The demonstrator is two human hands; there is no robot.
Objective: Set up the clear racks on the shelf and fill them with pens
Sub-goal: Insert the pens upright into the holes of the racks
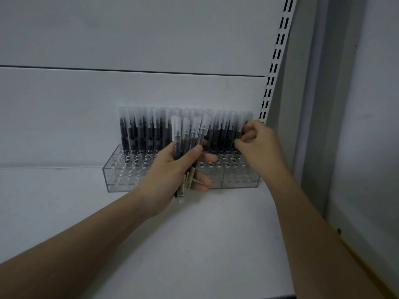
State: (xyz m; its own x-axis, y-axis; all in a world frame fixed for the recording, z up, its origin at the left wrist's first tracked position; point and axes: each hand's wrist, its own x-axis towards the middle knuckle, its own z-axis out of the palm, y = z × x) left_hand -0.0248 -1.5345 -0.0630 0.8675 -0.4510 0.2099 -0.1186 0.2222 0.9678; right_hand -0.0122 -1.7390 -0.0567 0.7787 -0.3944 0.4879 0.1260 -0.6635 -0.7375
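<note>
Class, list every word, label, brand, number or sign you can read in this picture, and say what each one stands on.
None can be read.
Pens in the left hand: pale labels near their lower ends, too small and blurred to read.
Pens in the rack: no print shows.
Rack, shelf, back panel, slotted upright: no text.

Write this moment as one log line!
left hand: holds spare pens | right hand: at back-row pens | clear racks: front holes empty

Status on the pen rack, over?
Left hand grips spare pens. Right hand pinches a pen at clear rack right end. Back row filled, front holes open.
</note>
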